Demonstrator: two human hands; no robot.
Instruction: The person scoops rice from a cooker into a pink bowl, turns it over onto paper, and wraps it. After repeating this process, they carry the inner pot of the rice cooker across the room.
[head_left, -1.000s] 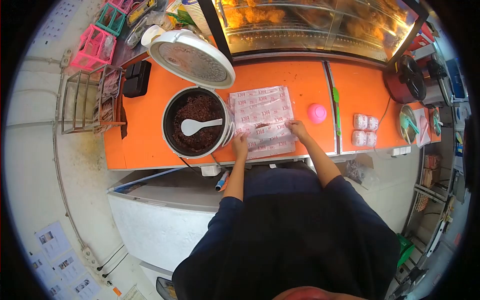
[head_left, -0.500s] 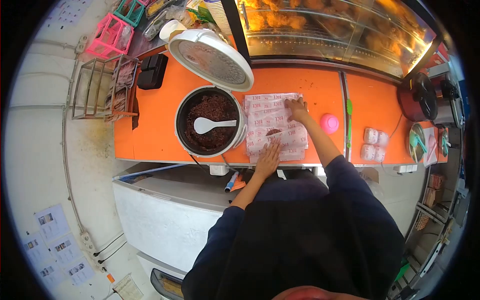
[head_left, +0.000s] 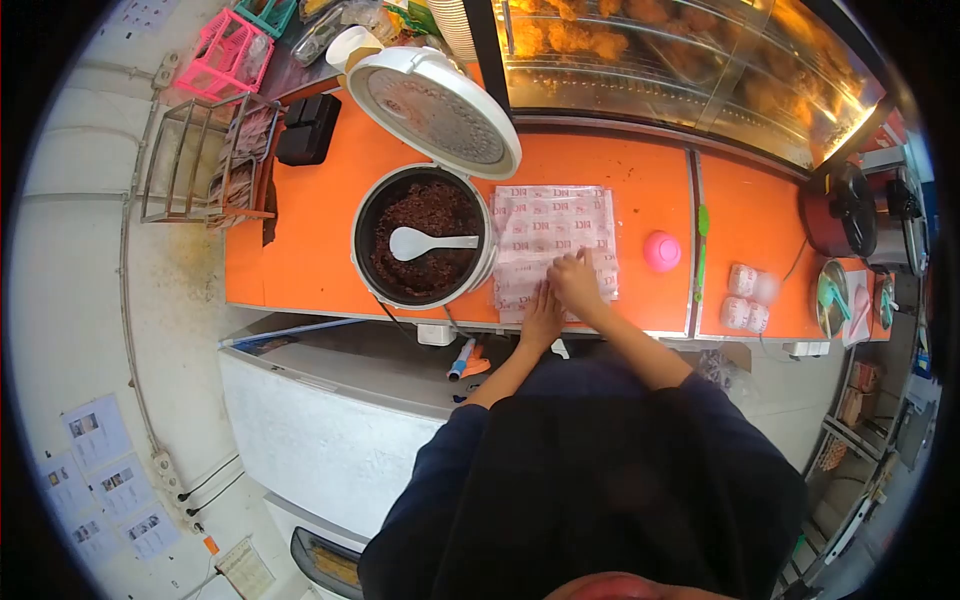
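Sheets of white wrapping paper (head_left: 535, 215) with red "RICE" print lie stacked on the orange counter. The lower part of the top sheet is folded over, and whatever it covers is hidden. My left hand (head_left: 542, 320) rests on the paper near the counter's front edge, fingers stretched out. Just right of it, my right hand (head_left: 577, 284) is curled with its fingers gripping the paper at the fold. Left of the paper stands an open rice cooker (head_left: 357, 240) with dark reddish-brown rice (head_left: 425, 205) inside. A white rice paddle (head_left: 430, 243) lies on that rice.
The raised cooker lid (head_left: 435, 105) leans behind the pot. A pink bowl (head_left: 661, 251) and a green utensil (head_left: 702, 240) lie to the right, then several wrapped bundles (head_left: 738, 312). A glass display cabinet (head_left: 650, 70) with fried food borders the back. A black box (head_left: 307, 130) sits left.
My right hand has come down from the paper's upper right to beside my left hand. The paper's upper edge has been folded down, and the small patch of rice is covered now.
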